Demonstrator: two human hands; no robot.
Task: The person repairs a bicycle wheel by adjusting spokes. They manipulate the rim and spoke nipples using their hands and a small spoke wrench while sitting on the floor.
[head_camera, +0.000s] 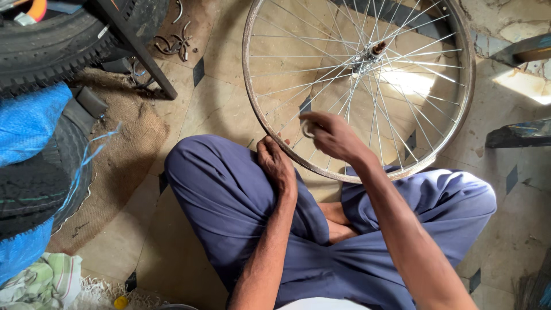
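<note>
A bare metal bicycle wheel rim with thin spokes and a hub lies tilted in front of me, its near edge resting over my crossed legs in blue trousers. My left hand grips the rim's near edge beside my left knee. Just inside the rim, my right hand pinches a small round silver tool among the spokes.
Black tyres and a blue sack are stacked at the left, beside a dark metal stand leg. Burlap matting covers the tiled floor. Small metal hooks lie near the stand. A striped cloth is at bottom left.
</note>
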